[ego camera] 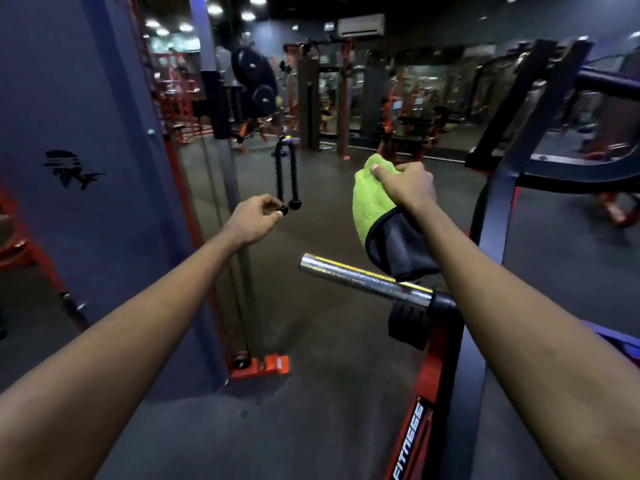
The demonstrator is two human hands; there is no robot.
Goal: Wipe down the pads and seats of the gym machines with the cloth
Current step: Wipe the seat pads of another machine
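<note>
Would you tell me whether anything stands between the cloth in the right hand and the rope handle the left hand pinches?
Nothing visible does. Open air separates the cloth, gripped by the right hand, from the rope handle, whose end the left hand pinches. The chrome bar lies below the cloth.

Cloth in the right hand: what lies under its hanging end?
A chrome bar passes beneath the cloth in the right hand. The dark lower flap hides part of it; contact is unclear.

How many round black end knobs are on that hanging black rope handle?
2. The left hand pinches one round black knob; the other knob hangs free just beside it, left of the green cloth gripped by the right hand. None seems hidden.
</note>
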